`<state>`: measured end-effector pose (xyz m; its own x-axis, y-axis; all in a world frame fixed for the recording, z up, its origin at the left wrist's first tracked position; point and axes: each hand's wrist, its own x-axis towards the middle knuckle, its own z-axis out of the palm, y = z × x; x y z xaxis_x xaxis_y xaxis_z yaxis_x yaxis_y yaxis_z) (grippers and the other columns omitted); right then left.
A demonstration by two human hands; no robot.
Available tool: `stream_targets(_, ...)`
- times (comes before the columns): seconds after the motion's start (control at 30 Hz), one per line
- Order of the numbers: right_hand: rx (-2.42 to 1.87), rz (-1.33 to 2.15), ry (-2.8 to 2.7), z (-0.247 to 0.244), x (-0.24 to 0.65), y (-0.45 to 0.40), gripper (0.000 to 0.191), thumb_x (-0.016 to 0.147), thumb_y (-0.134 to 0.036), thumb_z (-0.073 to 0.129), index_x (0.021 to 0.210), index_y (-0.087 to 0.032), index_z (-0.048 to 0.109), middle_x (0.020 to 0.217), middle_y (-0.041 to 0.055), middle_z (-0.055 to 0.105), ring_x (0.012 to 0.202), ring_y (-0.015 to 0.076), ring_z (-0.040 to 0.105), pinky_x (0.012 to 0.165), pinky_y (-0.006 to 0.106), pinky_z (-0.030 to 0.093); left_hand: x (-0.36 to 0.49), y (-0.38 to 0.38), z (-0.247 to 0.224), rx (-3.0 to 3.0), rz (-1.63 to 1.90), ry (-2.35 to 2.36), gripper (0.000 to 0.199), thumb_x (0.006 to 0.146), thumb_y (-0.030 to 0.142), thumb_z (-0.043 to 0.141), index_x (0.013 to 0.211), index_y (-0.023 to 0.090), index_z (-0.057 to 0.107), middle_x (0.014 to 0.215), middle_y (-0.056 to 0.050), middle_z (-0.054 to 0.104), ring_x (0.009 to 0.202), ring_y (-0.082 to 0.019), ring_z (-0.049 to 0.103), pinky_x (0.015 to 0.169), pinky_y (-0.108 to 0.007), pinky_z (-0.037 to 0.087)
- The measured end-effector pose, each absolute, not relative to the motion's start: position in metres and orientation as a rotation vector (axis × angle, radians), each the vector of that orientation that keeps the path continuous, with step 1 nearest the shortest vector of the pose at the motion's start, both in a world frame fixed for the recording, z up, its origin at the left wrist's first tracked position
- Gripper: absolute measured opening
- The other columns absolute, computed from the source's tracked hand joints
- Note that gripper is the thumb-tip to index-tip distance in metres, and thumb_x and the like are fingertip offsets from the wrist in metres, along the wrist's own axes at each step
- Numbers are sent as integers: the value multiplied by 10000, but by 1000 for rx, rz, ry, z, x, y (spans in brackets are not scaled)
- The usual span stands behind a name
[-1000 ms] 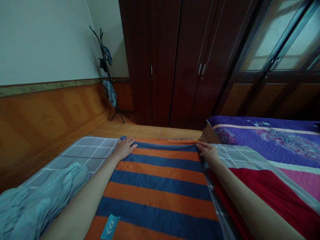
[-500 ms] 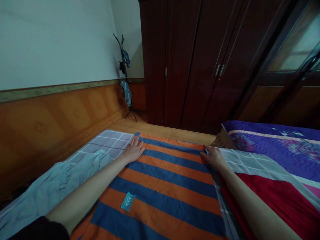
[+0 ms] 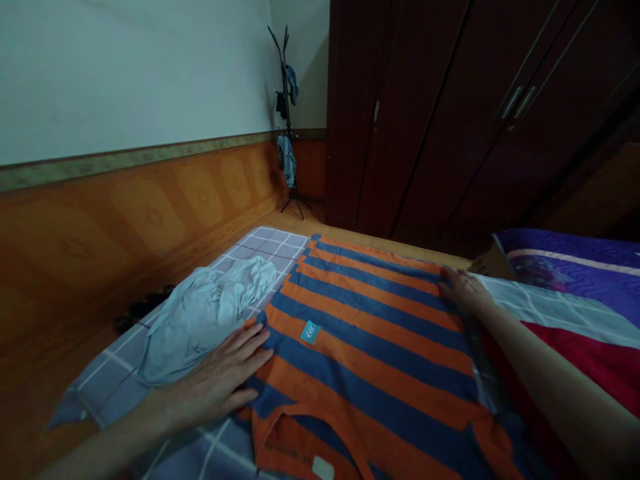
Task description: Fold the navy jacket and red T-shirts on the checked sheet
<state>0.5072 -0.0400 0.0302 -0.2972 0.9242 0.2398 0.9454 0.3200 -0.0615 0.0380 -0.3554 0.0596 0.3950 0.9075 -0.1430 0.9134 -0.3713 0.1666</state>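
Observation:
An orange and blue striped T-shirt (image 3: 370, 333) lies spread out on a checked bedsheet (image 3: 270, 241), its neckline toward me and its hem at the far side. A small light-blue patch (image 3: 310, 332) shows on its chest. My left hand (image 3: 233, 370) rests flat on the shirt's left edge near the sleeve, fingers stretched out. At the far right corner of the hem, my right hand (image 3: 465, 291) touches the fabric with its fingers bent; whether it pinches the cloth is not clear. A crumpled pale-blue garment (image 3: 205, 313) lies left of the shirt.
Red cloth (image 3: 575, 353) lies on the right of the bed. Beyond it is a purple patterned cover (image 3: 575, 260). A dark wardrobe (image 3: 400, 120) stands at the back, with a coat rack (image 3: 287, 120) in the corner. Dark items (image 3: 143, 310) sit by the left wall.
My left hand has moved from the far left hem corner down to the shirt's near left side. My right hand stays at the far right corner. The view has shifted, showing the neckline.

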Motion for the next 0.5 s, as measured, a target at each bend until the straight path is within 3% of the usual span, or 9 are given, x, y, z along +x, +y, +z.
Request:
stream_targets(0.13,-1683,-158,-2449,67,488,-80,468,825,-301,566,1225,-58,544,1190,248,555,1110,368,532,895,435,417,35,-384,63,2512,-14,1409,688,826,420,618,1434,339,307,1494,-50,331,1340,-301,347,1043,-468,396)
stream_targets(0.23,-1421,-51,-2591,89,478,-152,454,837,-332,567,1244,-131,553,1316,183,505,1198,324,496,969,430,426,29,-392,49,2646,30,1370,664,828,303,602,1430,331,322,1447,-41,415,1265,-269,462,990,-406,465)
stream_targets(0.37,-1113,157,-2794,90,478,-288,523,839,-372,581,1344,-298,467,1412,50,452,1201,259,518,928,384,500,16,-394,24,2876,132,1368,677,775,100,484,1415,288,368,1417,-29,459,1226,-234,505,993,-347,461)
stream_targets(0.5,-1013,-48,-2763,67,478,-382,587,814,-334,595,1374,-255,438,1338,69,536,1114,261,585,821,339,554,2,-387,7,2996,182,1474,645,758,43,397,1365,255,450,1376,-44,506,1213,-240,515,965,-364,471)
